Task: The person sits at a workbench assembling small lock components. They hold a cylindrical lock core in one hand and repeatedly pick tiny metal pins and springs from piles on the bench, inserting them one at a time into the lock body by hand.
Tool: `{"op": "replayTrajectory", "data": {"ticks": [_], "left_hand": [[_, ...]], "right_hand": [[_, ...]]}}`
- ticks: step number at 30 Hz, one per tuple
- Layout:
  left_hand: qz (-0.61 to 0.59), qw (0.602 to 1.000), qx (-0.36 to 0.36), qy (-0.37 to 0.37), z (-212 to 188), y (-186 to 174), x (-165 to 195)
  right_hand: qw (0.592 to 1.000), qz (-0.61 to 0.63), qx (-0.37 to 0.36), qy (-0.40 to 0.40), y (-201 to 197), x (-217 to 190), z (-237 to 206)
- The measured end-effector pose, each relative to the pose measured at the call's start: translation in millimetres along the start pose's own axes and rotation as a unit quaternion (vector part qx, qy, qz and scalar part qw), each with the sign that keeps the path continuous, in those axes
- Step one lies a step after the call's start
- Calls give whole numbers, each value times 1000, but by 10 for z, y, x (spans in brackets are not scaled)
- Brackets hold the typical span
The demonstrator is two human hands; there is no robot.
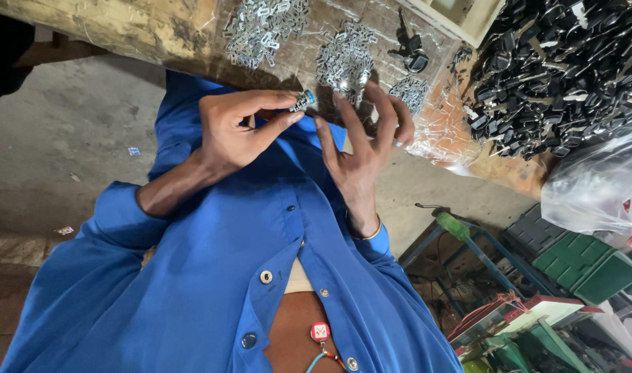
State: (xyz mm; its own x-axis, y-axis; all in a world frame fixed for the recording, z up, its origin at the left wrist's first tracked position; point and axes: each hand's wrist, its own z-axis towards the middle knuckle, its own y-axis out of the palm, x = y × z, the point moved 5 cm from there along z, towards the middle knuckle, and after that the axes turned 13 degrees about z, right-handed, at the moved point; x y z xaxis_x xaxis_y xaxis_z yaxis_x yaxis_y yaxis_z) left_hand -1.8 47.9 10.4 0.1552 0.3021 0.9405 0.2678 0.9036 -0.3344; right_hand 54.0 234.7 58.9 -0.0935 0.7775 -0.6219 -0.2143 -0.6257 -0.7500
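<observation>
Two hands meet near the upper middle of the frame, raised above a blue shirt (212, 276). The left hand (236, 131) pinches a small metal piece with a blue end (303, 101) between thumb and forefinger, the other fingers curled in behind, so the piece sticks out to the right where it can be looked at. The right hand (364, 138) sits just beside it with fingers spread wide and loosely bent, holding nothing that shows, its fingertips close to the piece but not clearly touching it; it looks poised to take or turn it.

Above the hands, along the top of the frame, a worn bench under clear plastic sheet (433, 131) carries several heaps of small silver metal parts (343, 59), sorted apart from each other, likely so each kind stays within reach. At the upper right lies a large pile of black key heads (558, 69), with a single black key (413, 52) lying alone between the piles. A clear plastic bag (599, 186) bulges at the right edge, and green boxes (582, 259) stand lower right on the floor
</observation>
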Motion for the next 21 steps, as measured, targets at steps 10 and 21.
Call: {"op": "replayTrajectory", "data": {"ticks": [10, 21], "left_hand": [[-12, 1000, -1, 7, 4, 23, 3], [18, 999, -15, 46, 32, 64, 66]], "right_hand": [[999, 29, 3, -27, -4, 55, -17], [979, 202, -8, 38, 87, 28, 20]]}}
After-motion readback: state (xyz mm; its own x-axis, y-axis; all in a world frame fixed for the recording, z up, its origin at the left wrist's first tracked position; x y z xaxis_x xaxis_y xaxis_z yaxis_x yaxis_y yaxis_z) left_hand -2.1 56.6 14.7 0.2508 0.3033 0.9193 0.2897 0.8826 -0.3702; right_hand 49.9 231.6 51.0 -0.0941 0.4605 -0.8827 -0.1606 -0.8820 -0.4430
